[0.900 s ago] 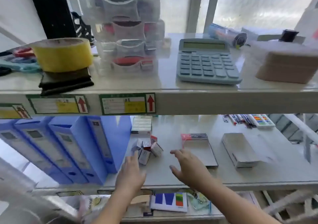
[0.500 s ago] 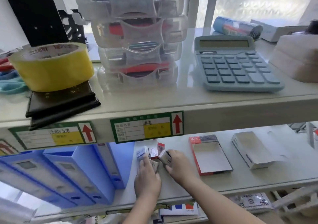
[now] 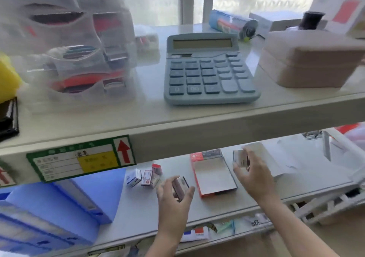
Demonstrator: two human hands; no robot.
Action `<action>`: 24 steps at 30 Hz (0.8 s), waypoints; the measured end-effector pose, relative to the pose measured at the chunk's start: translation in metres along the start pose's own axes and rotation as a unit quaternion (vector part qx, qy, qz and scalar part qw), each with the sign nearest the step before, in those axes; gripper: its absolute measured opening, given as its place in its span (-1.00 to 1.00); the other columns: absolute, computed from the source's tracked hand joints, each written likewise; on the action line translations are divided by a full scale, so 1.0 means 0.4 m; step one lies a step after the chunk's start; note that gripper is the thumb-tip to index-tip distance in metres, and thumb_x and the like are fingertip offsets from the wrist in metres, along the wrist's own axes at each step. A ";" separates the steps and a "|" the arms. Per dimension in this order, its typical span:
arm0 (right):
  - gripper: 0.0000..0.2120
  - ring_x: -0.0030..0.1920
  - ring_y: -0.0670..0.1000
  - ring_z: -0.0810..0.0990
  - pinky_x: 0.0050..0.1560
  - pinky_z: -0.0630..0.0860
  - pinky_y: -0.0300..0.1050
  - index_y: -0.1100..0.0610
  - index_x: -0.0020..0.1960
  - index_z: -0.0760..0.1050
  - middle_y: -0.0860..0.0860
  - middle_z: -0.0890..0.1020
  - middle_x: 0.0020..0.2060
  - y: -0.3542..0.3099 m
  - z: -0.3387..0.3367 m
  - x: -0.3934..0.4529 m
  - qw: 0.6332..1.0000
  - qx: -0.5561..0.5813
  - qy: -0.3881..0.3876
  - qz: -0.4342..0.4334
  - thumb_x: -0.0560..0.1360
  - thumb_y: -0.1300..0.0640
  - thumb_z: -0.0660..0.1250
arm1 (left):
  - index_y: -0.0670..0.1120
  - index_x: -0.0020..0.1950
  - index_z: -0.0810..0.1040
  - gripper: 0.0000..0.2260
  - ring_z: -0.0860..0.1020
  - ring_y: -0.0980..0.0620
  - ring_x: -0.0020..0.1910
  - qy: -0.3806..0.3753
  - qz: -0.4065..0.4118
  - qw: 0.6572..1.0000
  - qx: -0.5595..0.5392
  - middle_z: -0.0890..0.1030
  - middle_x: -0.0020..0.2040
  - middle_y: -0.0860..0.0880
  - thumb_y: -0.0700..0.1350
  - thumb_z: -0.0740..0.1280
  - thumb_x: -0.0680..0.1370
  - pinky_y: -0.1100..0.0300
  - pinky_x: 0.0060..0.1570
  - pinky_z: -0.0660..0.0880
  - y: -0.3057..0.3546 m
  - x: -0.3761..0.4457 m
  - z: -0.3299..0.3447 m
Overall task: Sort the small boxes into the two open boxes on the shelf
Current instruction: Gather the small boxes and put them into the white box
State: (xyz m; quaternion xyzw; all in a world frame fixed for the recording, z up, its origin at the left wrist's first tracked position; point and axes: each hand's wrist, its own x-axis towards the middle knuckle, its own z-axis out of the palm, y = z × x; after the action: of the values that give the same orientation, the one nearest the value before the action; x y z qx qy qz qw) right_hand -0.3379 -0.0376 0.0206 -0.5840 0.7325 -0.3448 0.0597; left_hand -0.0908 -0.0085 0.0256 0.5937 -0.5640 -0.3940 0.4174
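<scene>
On the lower shelf, my left hand (image 3: 173, 197) grips a small dark box (image 3: 180, 185), just left of the open red-edged box (image 3: 214, 174). My right hand (image 3: 252, 175) holds another small box (image 3: 241, 159) above the gap between the red-edged box and the white open box (image 3: 262, 152), which my hand largely hides. Three small boxes (image 3: 145, 177) stay in a loose cluster on the shelf, left of my left hand. The red-edged box looks empty inside.
Blue file folders (image 3: 59, 203) stand at the left of the lower shelf (image 3: 138, 213). The upper shelf carries a blue calculator (image 3: 207, 69), stacked clear organisers (image 3: 75, 45), yellow tape (image 3: 7, 78) and a beige case (image 3: 308, 63). Its front edge overhangs the work area.
Both hands left the cluster of small boxes, each carrying one box to the right. The right hand moved past the red-edged box toward the white one. The camera shifted right.
</scene>
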 end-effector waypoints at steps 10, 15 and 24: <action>-0.60 -0.04 0.14 0.51 -0.08 0.45 -0.01 0.00 0.19 0.48 0.05 0.64 -0.12 0.246 -0.099 0.077 0.964 -0.218 -0.146 0.047 0.41 -0.13 0.29 | 0.18 0.14 0.44 -0.49 0.53 0.19 -0.06 -0.120 -0.042 0.992 -0.020 0.41 0.17 0.04 -0.12 0.58 0.32 0.40 -0.15 0.51 0.125 -0.009 0.292; -0.65 -0.03 0.07 0.51 -0.02 0.36 0.02 -0.03 0.04 0.51 -0.03 0.64 -0.09 0.209 -0.056 0.020 0.964 -0.218 -0.151 -0.024 0.46 -0.24 0.17 | 0.16 0.18 0.43 -0.47 0.52 0.16 0.00 -0.094 -0.039 0.995 0.010 0.42 0.15 0.06 -0.12 0.57 0.31 0.19 0.03 0.54 0.128 -0.001 0.342; -0.85 -0.20 -0.01 0.50 -0.15 0.42 -0.13 0.09 -0.04 0.55 -0.04 0.57 -0.20 0.199 -0.108 -0.057 0.998 -0.016 -0.015 -0.062 0.46 0.11 0.24 | 0.08 0.26 0.39 -0.51 0.51 0.00 0.07 -0.110 0.108 0.966 0.208 0.47 0.15 0.02 -0.12 0.45 0.38 0.07 0.06 0.52 0.147 0.074 0.425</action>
State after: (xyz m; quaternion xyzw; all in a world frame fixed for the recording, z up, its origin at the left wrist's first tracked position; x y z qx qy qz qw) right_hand -0.4167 0.0081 0.0001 -0.6345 0.6993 -0.3270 0.0395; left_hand -0.2691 -0.0478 0.0231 0.5560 -0.7369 -0.2831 0.2603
